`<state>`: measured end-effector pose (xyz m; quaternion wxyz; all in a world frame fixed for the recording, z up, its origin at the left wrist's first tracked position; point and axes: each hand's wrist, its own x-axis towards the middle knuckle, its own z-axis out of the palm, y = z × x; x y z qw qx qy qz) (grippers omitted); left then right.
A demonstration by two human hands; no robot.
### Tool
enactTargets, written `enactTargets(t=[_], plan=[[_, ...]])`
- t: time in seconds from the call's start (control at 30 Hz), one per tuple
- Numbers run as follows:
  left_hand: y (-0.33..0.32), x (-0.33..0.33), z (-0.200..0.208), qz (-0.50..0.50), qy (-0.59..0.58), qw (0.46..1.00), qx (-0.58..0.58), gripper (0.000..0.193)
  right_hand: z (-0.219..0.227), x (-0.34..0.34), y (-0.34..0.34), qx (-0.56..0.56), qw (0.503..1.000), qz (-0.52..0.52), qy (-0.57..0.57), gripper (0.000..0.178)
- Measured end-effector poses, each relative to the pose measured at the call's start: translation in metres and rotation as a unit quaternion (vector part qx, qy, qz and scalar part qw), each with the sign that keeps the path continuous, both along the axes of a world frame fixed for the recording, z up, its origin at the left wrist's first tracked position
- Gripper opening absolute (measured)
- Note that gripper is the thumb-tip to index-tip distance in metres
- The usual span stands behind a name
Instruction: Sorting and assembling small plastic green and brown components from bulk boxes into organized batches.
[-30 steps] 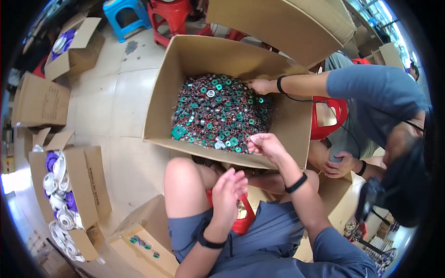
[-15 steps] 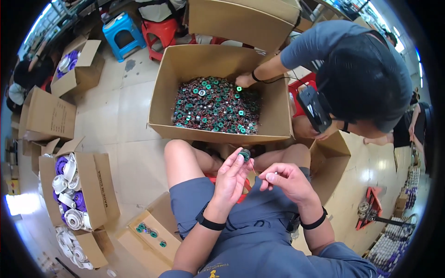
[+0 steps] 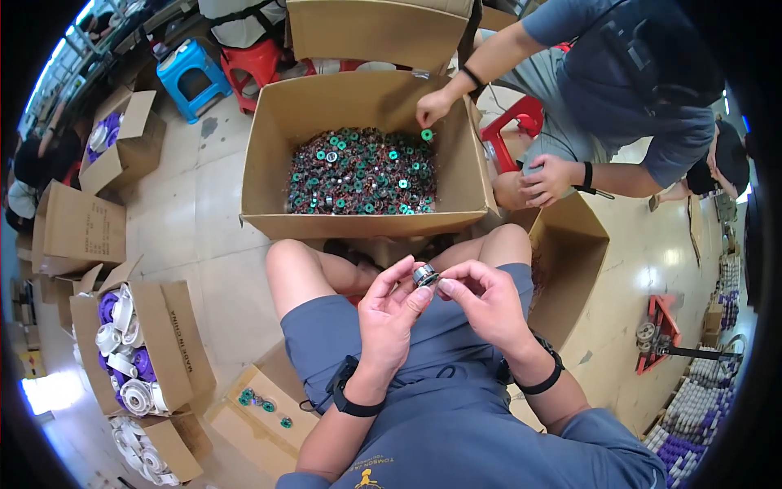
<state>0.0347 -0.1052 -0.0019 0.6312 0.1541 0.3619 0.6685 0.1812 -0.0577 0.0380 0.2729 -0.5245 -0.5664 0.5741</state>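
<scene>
Above my lap, my left hand (image 3: 388,316) holds a small round motor (image 3: 424,275) with a silvery metal rim between thumb and fingers. My right hand (image 3: 490,303) is closed in a pinch right at the motor's right edge. What lies between its fingertips is too small to make out. Beyond my knees stands a large open cardboard box (image 3: 366,226), holding a heap of motor parts (image 3: 358,173) with green round boards and reddish wires. Several green-board parts (image 3: 265,403) lie on a cardboard flap by my left side.
Across the large box, a co-worker's hand (image 3: 436,107) hangs over the heap, near a green round part (image 3: 427,135). Boxes of white and purple parts (image 3: 130,350) stand left. Another open box (image 3: 570,269) is by my right knee. A red pallet jack (image 3: 658,334) stands right.
My right hand has come in to the motor; the red wire stretched between my hands no longer shows. The motor's metal rim now shows. The co-worker has straightened, lifting a hand from the heap.
</scene>
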Motion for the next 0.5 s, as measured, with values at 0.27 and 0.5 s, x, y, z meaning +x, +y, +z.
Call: enactTargets(t=[0.27,0.5], plan=[[-0.0075,-0.004,-0.0044,-0.029,0.067,0.997,-0.032,0.04,0.002,-0.0011,0.0002,0.107,0.992,0.021,-0.065,0.008],[-0.0016,-0.0009,-0.0068,-0.031,0.119,0.99,-0.07,0.033,-0.0019,0.0006,0.0044,0.209,0.974,0.024,-0.086,0.005]])
